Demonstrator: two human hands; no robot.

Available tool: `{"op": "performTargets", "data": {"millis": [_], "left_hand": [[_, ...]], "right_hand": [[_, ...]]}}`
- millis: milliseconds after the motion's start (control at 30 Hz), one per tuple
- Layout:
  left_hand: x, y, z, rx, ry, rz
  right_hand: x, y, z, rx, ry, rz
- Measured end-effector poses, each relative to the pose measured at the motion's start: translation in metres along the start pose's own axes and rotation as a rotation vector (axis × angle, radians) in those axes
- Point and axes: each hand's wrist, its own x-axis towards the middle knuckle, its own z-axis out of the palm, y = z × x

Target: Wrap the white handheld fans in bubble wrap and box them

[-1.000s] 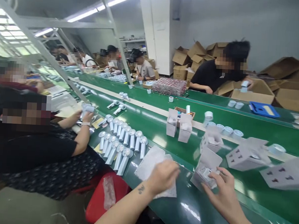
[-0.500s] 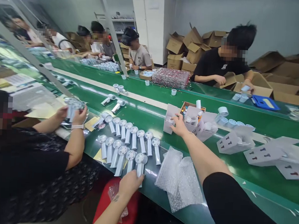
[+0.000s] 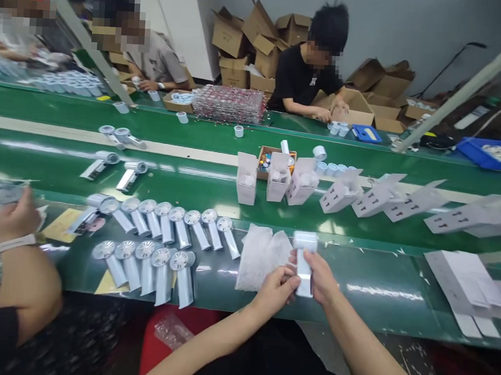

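Note:
A pale blue handheld fan (image 3: 305, 252) is held upright over the near edge of the bench, its back towards me. My right hand (image 3: 322, 276) wraps round its handle from the right. The fingers of my left hand (image 3: 275, 289) are closed at the handle's lower left side; the fingertips are partly hidden. Just left of the fan, bubble wrap bags (image 3: 255, 257) lie on the bench. Further left are a back row of similar fans (image 3: 180, 226) and a front row of fans (image 3: 162, 267), grilles up.
Open white boxes (image 3: 246, 181) stand along the green belt (image 3: 208, 191), with a small parts carton (image 3: 265, 155) behind. Folded white boxes (image 3: 463, 288) lie at the right. A co-worker's hand (image 3: 16, 217) holds fans at the left. A red stool (image 3: 152, 339) stands below.
My left hand has lifted a fan from the front row's right end and moved right. My right hand has left the white box and now grips the fan too. The view has turned right.

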Motion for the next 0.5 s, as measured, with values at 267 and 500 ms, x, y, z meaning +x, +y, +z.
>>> {"op": "performTargets", "data": {"millis": [267, 500], "left_hand": [[0.032, -0.030, 0.021, 0.659, 0.062, -0.046], [0.027, 0.010, 0.028, 0.408, 0.068, 0.066]], "right_hand": [[-0.052, -0.013, -0.137, 0.081, 0.171, 0.220], [-0.056, 0.013, -0.107, 0.270, -0.241, 0.352]]}}
